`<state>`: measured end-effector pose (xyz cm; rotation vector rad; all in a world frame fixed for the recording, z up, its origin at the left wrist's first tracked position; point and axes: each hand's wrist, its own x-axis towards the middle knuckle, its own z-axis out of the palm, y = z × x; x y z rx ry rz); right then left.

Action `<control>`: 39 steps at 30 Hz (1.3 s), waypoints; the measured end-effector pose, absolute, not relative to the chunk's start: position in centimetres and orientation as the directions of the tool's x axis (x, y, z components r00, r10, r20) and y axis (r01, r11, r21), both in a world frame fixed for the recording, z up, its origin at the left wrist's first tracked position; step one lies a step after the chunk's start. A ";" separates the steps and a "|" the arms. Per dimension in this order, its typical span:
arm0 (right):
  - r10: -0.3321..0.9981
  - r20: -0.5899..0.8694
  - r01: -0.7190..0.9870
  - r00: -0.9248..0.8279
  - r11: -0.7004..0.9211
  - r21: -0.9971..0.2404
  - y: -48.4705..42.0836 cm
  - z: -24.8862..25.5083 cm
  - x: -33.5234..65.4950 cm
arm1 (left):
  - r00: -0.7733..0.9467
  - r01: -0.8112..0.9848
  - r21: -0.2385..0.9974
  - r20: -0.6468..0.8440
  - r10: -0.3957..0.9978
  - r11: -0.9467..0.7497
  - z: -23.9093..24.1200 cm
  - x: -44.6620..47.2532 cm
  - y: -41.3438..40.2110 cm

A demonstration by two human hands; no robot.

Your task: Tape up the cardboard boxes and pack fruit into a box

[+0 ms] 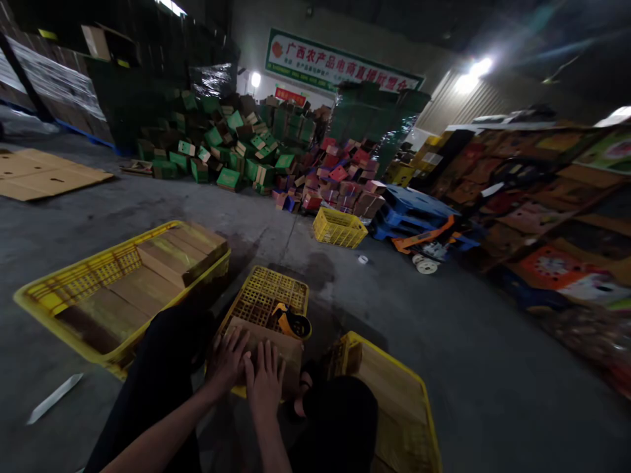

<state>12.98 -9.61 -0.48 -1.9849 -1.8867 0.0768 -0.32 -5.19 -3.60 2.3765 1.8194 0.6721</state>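
My left hand and my right hand lie side by side, fingers stretched flat, on a brown cardboard piece. The cardboard rests on an upturned yellow plastic crate between my knees. A yellow and black tape dispenser sits on the crate just beyond my right hand. Neither hand grips anything.
A yellow crate with stacked flat cardboard stands at my left, another yellow crate at my right. A further yellow crate, blue pallets, heaps of green boxes and red boxes lie ahead; printed cartons line the right.
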 end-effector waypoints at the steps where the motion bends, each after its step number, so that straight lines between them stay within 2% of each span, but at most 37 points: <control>1: 0.969 0.229 0.948 0.097 -0.020 -0.316 -9.7 -0.5 13.2 | 0.189 0.903 0.324 0.291 0.938 -0.283 -3.6 -0.5 -5.2; 7: 0.959 0.223 0.956 0.175 -0.111 -0.272 -10.2 -1.1 15.3 | 0.173 0.906 0.328 0.288 0.942 -0.267 -4.2 -0.8 -5.3; 11: 0.959 0.220 0.961 0.181 -0.125 -0.245 -10.4 -1.4 15.6 | 0.240 0.895 0.284 0.342 0.908 -0.343 -4.3 -0.3 -6.1; 14: 0.968 0.208 0.963 0.139 -0.084 -0.254 -10.4 -1.4 14.4 | 0.325 0.863 0.268 0.354 0.877 -0.428 -4.5 0.0 -6.6; 18: 0.987 0.163 0.948 0.008 0.044 -0.316 -9.8 -0.9 12.2 | 0.376 0.820 0.307 0.347 0.859 -0.483 -5.0 0.0 -6.8; 25: 0.986 0.164 0.954 0.012 0.038 -0.299 -8.7 0.1 12.2 | 0.326 0.838 0.341 0.312 0.892 -0.425 -5.0 -0.8 -6.0; 31: 0.979 0.179 0.966 0.094 -0.047 -0.254 -9.0 -0.9 14.3 | 0.062 0.835 0.518 0.247 0.967 -0.185 -5.4 -1.3 -4.4; 39: 0.981 0.170 0.977 0.091 -0.056 -0.205 -9.1 -1.6 14.0 | -0.001 0.637 0.758 0.182 0.983 -0.139 -5.3 -1.7 -4.3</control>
